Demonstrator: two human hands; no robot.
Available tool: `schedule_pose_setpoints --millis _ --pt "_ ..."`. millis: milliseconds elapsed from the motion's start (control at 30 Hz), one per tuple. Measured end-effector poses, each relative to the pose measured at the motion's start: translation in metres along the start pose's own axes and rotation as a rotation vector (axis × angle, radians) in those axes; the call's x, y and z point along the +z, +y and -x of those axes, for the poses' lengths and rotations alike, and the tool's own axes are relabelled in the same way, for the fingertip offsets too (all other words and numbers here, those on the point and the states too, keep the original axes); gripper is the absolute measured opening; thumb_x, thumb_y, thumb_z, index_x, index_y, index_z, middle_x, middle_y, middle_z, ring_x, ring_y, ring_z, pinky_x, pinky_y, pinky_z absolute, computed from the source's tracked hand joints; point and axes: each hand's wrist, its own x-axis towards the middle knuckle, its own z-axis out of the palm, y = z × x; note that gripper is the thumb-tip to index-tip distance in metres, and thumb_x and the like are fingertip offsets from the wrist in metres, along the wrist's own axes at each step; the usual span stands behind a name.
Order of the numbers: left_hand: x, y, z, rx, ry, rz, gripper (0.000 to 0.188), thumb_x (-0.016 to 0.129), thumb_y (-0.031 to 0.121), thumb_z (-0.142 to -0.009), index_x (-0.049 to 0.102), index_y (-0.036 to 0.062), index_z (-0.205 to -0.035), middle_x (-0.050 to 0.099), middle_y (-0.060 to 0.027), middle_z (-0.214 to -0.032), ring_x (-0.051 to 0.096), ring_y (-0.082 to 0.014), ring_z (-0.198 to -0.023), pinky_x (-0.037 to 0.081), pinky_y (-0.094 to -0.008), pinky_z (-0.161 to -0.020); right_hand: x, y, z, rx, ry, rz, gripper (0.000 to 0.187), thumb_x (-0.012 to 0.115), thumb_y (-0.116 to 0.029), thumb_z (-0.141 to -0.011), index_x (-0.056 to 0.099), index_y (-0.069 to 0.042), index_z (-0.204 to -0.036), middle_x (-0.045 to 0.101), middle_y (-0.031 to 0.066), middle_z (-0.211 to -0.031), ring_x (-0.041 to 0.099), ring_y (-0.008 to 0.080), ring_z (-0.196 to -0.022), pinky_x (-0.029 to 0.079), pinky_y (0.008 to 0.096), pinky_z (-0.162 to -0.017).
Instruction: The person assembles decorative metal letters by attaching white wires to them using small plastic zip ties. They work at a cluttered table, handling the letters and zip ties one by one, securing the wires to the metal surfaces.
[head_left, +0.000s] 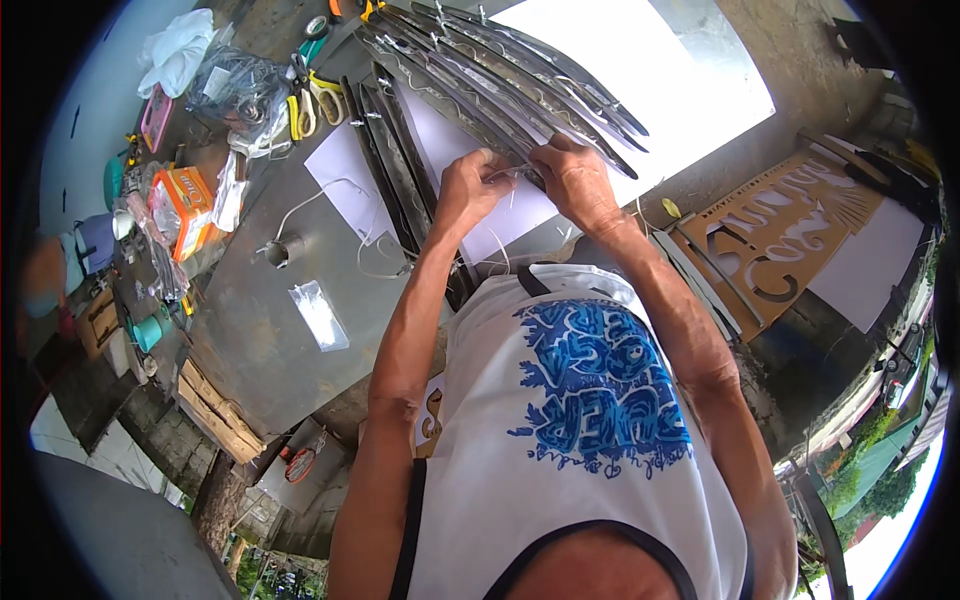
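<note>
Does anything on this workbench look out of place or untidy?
Yes. Loose white wire trails across the metal tabletop beside the strips, which both hands work on. Tools and packets crowd the left edge.

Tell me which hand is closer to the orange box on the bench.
Left. The left hand works at the metal strips, on the same side as the orange box. The right hand sits farther off, beyond the left hand.

A single head-worn fisheye view looks steeply down the wearer's chest and forearms onto a grey metal worktable (250, 330), close enough that both hands sit just above centre. Straight edges bow toward the dark circular rim; ground and greenery show at the lower edge.
</note>
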Motion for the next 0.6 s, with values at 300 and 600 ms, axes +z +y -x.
schedule_pose_setpoints --millis 300,600 --pt "-0.013 0.017 0.004 -0.262 -0.126 0.248 0.035 0.083 0.007 -0.081 0.071 0.0019 -0.113 0.077 -0.0100 -0.089 0.071 -0.0131 -0.072 0.049 -0.0243 -0.056 -0.011 -0.010 0.005 0.219 -0.093 -0.242 0.021 0.066 -0.008 -0.090 0.079 0.001 -0.104 0.075 0.0205 -0.084 0.075 0.0302 -0.071 0.060 0.0396 -0.070" --pt "-0.008 0.018 0.007 -0.267 -0.122 0.423 0.038 0.082 0.006 -0.082 0.068 -0.0022 -0.117 0.077 -0.0131 -0.094 0.077 -0.0214 -0.079 0.063 -0.0303 -0.069 -0.027 -0.003 -0.016 0.479 -0.353 -0.354 0.025 0.068 -0.013 -0.089 0.079 0.002 -0.105 0.077 0.0103 -0.077 0.074 0.0154 -0.060 0.060 0.0292 -0.061"
